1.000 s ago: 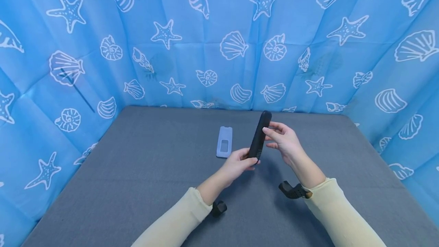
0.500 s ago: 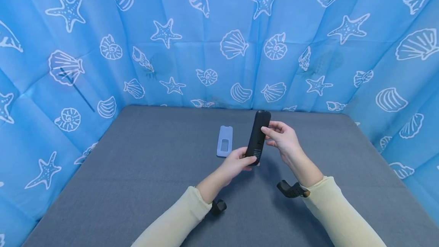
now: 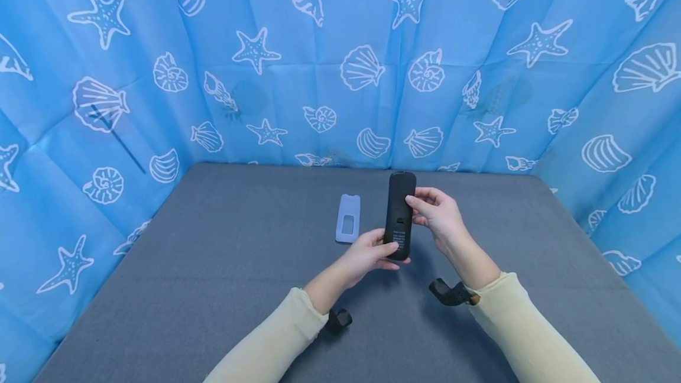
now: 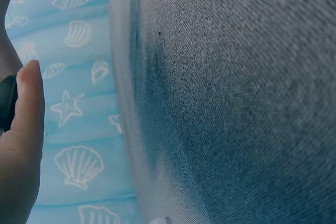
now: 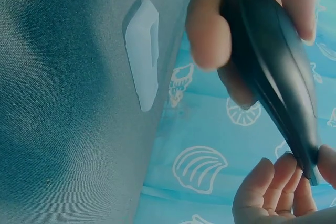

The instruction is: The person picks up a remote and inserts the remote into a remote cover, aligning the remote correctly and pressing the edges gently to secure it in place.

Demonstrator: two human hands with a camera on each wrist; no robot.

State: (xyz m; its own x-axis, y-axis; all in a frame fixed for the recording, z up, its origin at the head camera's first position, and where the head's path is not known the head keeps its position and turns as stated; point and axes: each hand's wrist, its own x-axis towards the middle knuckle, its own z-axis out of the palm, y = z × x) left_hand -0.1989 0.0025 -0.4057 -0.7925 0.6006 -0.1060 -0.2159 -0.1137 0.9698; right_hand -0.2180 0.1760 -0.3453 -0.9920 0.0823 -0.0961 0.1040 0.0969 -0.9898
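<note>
A black remote control (image 3: 400,208) is held up above the table, its back with small print facing the head camera. My left hand (image 3: 363,257) grips its near end, thumb over the printed part. My right hand (image 3: 440,214) pinches the right edge toward the upper end, thumb on the back. In the right wrist view the remote (image 5: 278,72) slants between both hands. Only a corner of the remote (image 4: 6,100) shows beside the left fingers in the left wrist view. Left of the remote, a pale blue flat piece (image 3: 348,203) with a rectangular window lies on the table.
The table (image 3: 239,265) has a grey cloth top. A blue curtain (image 3: 340,28) with white shells and starfish stands behind it and along both sides. Black wrist-worn devices, one at the right wrist (image 3: 452,293), hang under the forearms.
The remote has turned in my hands, from nearly edge-on to showing its full back, and now stands more upright. Both hands keep their hold. The pale blue piece stays put.
</note>
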